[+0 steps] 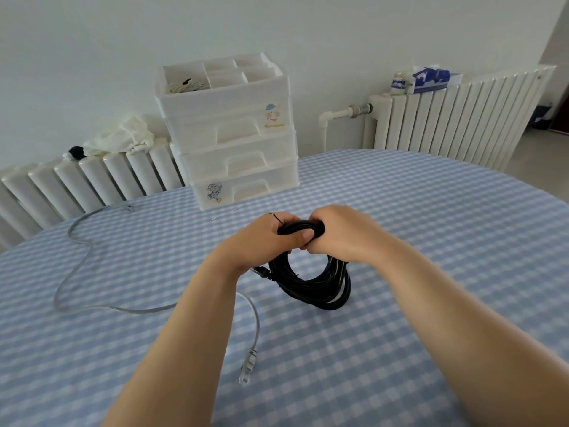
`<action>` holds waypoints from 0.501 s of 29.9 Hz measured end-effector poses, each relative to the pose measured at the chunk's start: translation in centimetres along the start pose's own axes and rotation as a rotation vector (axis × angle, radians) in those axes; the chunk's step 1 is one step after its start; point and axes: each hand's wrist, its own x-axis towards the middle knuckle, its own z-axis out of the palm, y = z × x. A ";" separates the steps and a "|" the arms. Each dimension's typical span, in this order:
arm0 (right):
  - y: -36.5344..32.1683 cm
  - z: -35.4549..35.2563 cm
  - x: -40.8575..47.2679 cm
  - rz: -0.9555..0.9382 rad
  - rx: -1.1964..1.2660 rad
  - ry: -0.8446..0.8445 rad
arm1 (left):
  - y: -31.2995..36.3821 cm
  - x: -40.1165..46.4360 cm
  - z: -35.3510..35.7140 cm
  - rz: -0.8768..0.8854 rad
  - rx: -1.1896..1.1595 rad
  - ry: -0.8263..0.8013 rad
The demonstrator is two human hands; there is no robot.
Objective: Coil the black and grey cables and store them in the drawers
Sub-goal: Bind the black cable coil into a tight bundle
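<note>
Both hands' fingers (303,235) curl round the black cable (311,285).

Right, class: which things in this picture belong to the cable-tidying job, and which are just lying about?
Belong to the job:
black cable, coiled, gripped by left hand and right hand
grey cable, loose on the table
drawers

Lying about:
white cloth
tissue box
small jar

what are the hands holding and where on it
Both the left hand and right hand grip the coiled black cable at the top of its loop; the rest hangs below.
</note>
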 end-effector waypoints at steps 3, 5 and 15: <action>1.1 -1.3 -0.1 -0.016 0.259 -0.156 | 0.4 0.1 0.5 0.043 0.056 0.026; 2.3 -2.4 -0.3 -0.059 0.443 -0.265 | 0.7 0.1 0.7 0.083 0.094 0.041; 4.7 -2.5 1.2 0.209 1.010 -0.143 | 1.6 0.2 2.9 0.327 0.433 0.230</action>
